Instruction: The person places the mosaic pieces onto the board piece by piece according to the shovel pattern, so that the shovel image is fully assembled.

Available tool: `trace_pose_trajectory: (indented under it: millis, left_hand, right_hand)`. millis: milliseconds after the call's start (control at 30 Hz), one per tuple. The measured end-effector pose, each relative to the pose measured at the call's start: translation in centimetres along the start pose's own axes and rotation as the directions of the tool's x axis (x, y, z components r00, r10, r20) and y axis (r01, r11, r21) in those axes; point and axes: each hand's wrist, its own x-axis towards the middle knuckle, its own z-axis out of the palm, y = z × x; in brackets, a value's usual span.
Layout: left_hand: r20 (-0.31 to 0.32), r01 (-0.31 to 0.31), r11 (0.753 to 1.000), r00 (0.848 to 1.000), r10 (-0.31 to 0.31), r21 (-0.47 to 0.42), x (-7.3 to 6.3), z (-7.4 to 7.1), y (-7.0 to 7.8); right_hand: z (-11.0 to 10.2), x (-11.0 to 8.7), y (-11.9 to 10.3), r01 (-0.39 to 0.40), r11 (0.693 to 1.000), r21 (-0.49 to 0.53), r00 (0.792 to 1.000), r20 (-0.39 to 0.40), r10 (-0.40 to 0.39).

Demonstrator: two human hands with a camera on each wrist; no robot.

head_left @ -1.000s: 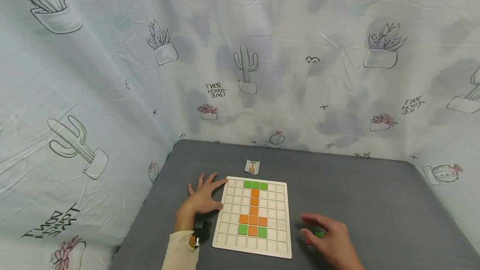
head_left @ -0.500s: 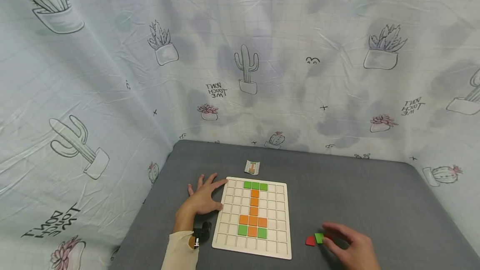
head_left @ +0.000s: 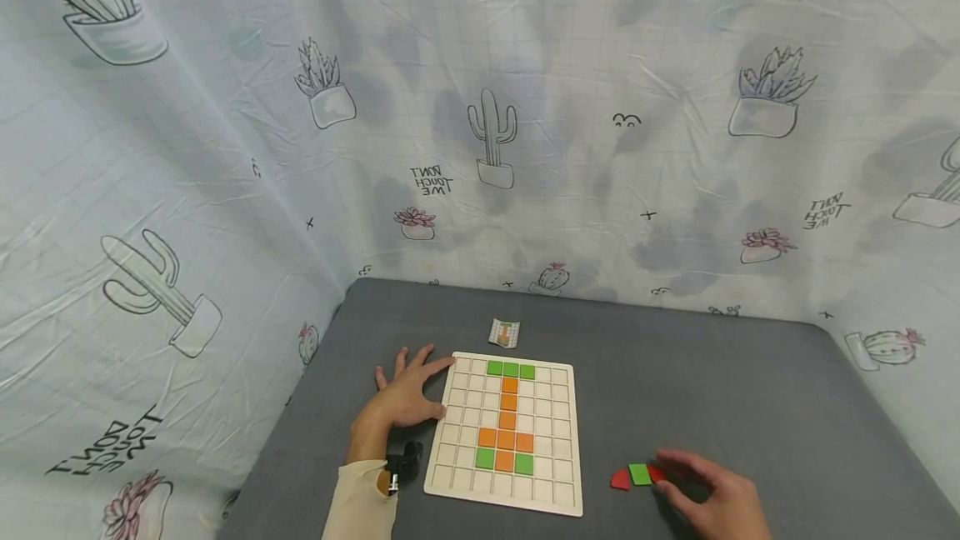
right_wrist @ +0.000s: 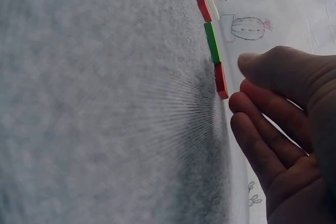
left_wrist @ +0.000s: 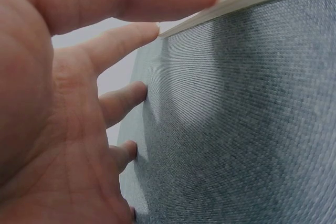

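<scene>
A pale square grid board (head_left: 551,473) lies on the grey table, with green tiles (head_left: 511,369) and orange tiles (head_left: 507,421) set in its middle columns. My left hand (head_left: 405,398) is spread beside it; the thumb and index finger touch its left edge, and the other fingertips rest on the cloth in the left wrist view. Right of the board lie a red quarter-round tile (head_left: 620,480), a green square tile (head_left: 640,474) and another red tile (head_left: 657,474) in a row. My right hand (head_left: 712,494) has its thumb and fingers around that last red tile, slightly parted from it in the right wrist view.
A small pattern card (head_left: 504,333) lies behind the board. The grey table (head_left: 697,382) extends to the right and back. A cactus-printed curtain (head_left: 570,190) hangs behind the table and along its left side. A black wrist camera (head_left: 406,462) sits on the left wrist.
My right hand has moved right, from over the red and green tiles to the right-hand red tile, uncovering the row. My left hand and the board have stayed still.
</scene>
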Motion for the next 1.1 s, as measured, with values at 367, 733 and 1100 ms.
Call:
trace_pose_trajectory:
  millis: [367, 733, 1100]
  left_hand:
    - [-0.001, -0.001, 1.000, 1.000, 0.001, -0.002, 0.0, 0.1, 0.0]
    - [-0.015, -0.040, 0.998, 0.999, 0.039, -0.039, 0.2, 0.5, -0.5]
    - [-0.014, -0.029, 0.999, 0.999, 0.029, -0.018, 0.2, 0.4, -0.5]
  right_hand:
    - [0.1, 0.4, 0.4, 0.000, 1.000, -0.011, 0.998, 0.064, 0.000]
    - [-0.2, 0.7, 0.3, -0.037, 0.998, -0.053, 0.990, 0.137, 0.044]
    - [-0.6, 0.8, -1.2, 0.100, 0.995, -0.014, 0.995, -0.009, -0.100]
